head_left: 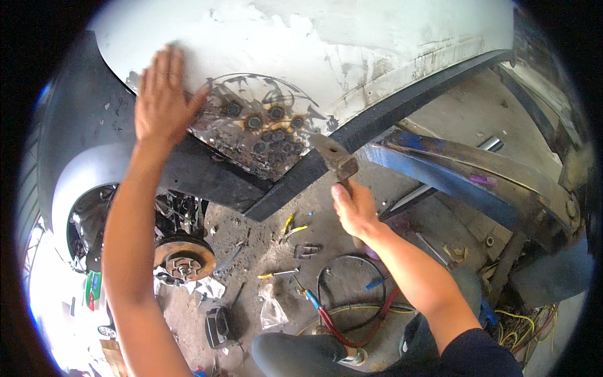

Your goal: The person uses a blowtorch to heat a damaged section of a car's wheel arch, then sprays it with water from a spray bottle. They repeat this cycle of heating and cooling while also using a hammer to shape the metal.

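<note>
My left hand [162,106] lies flat against a white car body panel [264,33], fingers extended and thumb spread, holding nothing. To the right of its thumb is a scuffed bare-metal patch [221,125] near the panel's lower corner. Several dark round marks [254,122] with brownish scorched rims dot this patch. My right hand [355,207] grips the handle of a body hammer [335,158], close below its worn metal head. The head is beside the panel's lower edge; whether it touches cannot be told. Most of the handle is hidden by my hand and forearm.
A rusty brake disc [183,264] shows in the wheel arch at left. A blue steel beam [452,174] extends to the right. On the floor are yellow-handled pliers [292,226], a screwdriver [278,274], a torch with red hose [325,315] and a plastic bag [272,308].
</note>
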Motion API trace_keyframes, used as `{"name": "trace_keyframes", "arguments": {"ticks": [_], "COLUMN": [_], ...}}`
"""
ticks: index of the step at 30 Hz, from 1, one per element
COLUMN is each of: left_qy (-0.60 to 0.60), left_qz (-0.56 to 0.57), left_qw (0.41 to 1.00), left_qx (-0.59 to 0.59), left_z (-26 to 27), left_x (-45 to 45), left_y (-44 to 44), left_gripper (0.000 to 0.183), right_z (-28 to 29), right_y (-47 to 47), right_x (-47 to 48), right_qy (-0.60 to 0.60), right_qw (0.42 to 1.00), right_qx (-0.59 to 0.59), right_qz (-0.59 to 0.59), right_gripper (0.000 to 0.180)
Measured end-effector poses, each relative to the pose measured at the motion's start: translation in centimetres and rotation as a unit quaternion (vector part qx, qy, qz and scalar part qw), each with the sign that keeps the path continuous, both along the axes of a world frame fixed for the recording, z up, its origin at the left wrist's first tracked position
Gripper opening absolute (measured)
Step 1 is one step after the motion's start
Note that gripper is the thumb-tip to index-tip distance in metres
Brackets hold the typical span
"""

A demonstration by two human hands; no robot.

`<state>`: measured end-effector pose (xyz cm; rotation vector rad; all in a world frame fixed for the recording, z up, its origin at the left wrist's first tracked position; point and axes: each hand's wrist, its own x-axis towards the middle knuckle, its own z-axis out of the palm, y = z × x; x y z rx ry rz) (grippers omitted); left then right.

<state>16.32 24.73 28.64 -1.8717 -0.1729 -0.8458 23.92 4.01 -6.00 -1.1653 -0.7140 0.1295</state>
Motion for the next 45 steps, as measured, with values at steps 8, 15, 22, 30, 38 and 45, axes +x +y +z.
{"name": "trace_keyframes", "arguments": {"ticks": [8,15,22,30,38,45], "left_qy": [-0.057,-0.065,-0.067,0.030,-0.050,-0.093], "left_qz": [-0.087,-0.108,-0.028,0.248,0.102,-0.039], "left_qw": [0.992,0.989,0.994,0.965,0.979,0.983], "left_qx": [0.078,0.079,0.087,-0.078,-0.171,-0.156], "left_z": [0.9,1.1,1.1,-7.1,-10.6,-11.5], "left_x": [0.5,0.5,0.4,1.0,2.3,3.0], "left_y": [3.4,3.3,2.6,-5.1,-4.3,-2.4], "left_gripper": [0.087,0.085,0.087,0.125,0.122,0.122], "right_z": [3.3,2.4,3.2,1.8,-8.7,-21.3], "right_y": [8.5,8.9,8.0,6.2,3.4,-3.0], "right_x": [1.6,1.9,2.0,2.8,-1.6,-8.0], "right_qy": [-0.110,-0.175,-0.097,-0.043,0.147,0.118], "right_qw": [0.992,0.976,0.990,0.989,0.984,0.923], "right_qx": [-0.001,0.082,-0.031,-0.097,0.017,-0.235], "right_qz": [-0.058,-0.098,-0.093,-0.098,-0.097,-0.281], "right_gripper": [0.044,0.055,0.060,0.056,0.046,0.046]}}
